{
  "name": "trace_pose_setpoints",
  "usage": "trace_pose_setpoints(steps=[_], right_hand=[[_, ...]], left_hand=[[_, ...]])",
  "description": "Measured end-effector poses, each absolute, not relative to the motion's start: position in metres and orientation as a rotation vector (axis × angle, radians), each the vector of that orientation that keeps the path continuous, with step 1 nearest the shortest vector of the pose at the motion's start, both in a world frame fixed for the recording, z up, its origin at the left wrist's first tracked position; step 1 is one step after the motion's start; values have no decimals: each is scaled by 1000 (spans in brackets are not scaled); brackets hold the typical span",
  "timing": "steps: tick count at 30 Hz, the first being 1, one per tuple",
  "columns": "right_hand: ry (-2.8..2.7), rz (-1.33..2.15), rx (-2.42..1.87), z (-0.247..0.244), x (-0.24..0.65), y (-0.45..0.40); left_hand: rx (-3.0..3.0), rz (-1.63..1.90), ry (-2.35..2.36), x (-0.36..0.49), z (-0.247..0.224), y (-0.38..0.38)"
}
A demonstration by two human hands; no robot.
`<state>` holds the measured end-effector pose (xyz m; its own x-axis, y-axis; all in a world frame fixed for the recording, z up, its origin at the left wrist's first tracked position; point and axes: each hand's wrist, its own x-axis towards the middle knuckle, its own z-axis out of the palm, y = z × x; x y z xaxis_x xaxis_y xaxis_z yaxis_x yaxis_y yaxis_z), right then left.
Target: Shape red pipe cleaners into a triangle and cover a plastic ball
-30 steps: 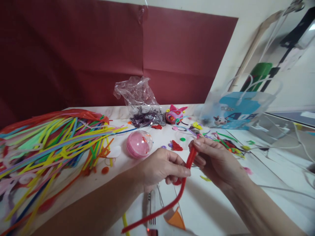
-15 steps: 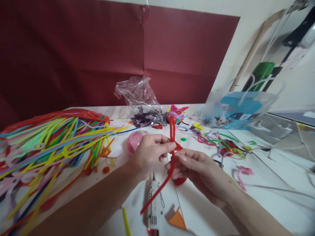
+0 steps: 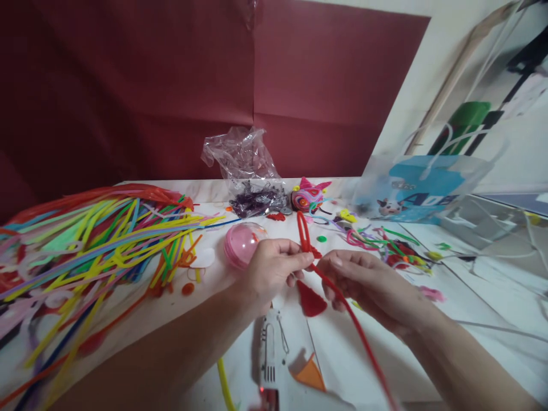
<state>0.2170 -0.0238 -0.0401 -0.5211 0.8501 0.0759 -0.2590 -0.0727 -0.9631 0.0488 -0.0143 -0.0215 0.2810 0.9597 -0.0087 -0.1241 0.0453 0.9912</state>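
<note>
Hands working a red pipe cleaner, with clock directions being read from the pinch and things being listed from left to right. At nine to ten o'clock, a heap of multicoloured pipe cleaners is spreading over the tabletop. At nine, a pink-and-clear ball is sitting just beyond the left hand, whose thumb and fingers are pressing together on the red pipe cleaner. At seven, a white glue gun is lying, a small red light showing near its lower end. The doubled loop of the red pipe cleaner is standing toward twelve, while its long tail, hanging toward seven half a second ago, is now running toward five. This swing is leaving the pinch in place and suggests that the strand is being bent or wound about its own loop. At six, a red wedge-shaped piece is now showing more fully. At four, the right hand is curling beside the tail; whether its fingers are gripping the strand cannot be told. At two, a translucent bag is bearing a cow picture and large letters starting "AD"; its smaller lettering is remaining unreadable.
</note>
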Motion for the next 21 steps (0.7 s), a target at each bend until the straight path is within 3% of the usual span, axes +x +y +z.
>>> trace_pose_setpoints(steps=[4,7,12,21], right_hand=[[-1385,1396,-782,-42,216,-22],[-1310,1344,-766,-43,212,-22],[-1301,1426,-828,-38,211,-26],[-1577,1618,-914,-38,216,-26]], left_hand=[[1226,1002,919,57,-31,-20],[1239,937,921,64,-38,-25],[1289,803,859,60,-32,-24],[1407,940,999,46,-15,-11]])
